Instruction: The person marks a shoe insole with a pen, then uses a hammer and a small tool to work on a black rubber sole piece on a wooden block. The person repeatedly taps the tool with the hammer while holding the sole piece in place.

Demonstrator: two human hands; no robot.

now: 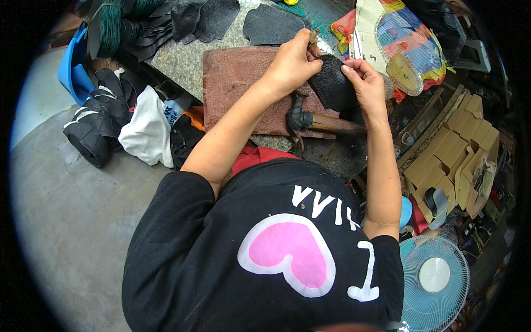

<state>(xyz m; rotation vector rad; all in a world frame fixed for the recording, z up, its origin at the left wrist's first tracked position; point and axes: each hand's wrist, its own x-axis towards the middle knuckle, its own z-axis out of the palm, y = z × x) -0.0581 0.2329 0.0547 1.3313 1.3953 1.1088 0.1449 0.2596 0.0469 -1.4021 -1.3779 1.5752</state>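
Both hands (326, 69) gripping black, pebbled leather piece (334, 86)

The black piece (332, 83) looks like grainy, matt leather. The slab (238, 94) beneath is rough reddish stone, the hammer handle (332, 123) worn wood, the boxes (459, 138) at right plain cardboard.

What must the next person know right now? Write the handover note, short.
Left hand: pinches the upper edge of the black leather piece, with a small tool sticking up from its fingers.
Right hand: grips the same piece's right edge.
The piece is held above the reddish stone slab; a hammer lies on the slab just below it.
More cut black pieces lie at the far side.
Done or left: cannot tell from this view.
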